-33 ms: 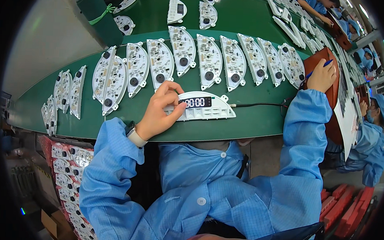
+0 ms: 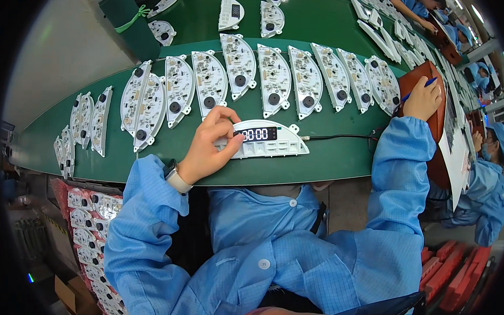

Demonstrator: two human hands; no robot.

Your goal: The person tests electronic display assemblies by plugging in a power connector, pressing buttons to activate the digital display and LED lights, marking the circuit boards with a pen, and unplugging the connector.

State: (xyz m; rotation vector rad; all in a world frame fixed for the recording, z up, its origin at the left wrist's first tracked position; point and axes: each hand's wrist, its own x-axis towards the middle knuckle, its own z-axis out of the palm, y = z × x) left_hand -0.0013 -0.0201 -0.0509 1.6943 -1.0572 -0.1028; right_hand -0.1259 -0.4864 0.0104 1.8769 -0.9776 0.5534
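A long green counter point(image 2: 341, 155) is seen curving across a factory line, with a second green belt behind it. At its near edge a white half-round display panel point(image 2: 272, 140) lies flat, its dark screen lit; a black cable point(image 2: 341, 137) is plugged into its right end. The left hand point(image 2: 208, 147) is laid on the panel's left end, fingers point(image 2: 228, 119) curled down and pressing, nothing gripped. Behind the panel a row of white circuit boards point(image 2: 274, 80) is spread out. Far right of the panel, the right hand point(image 2: 423, 99) is closed on a blue pen point(image 2: 418, 90) over a brown clipboard point(image 2: 433, 122). Left of the panel, below the counter, more boards are stacked in a crate point(image 2: 88, 224). Nothing is seen changed from the earlier frame.
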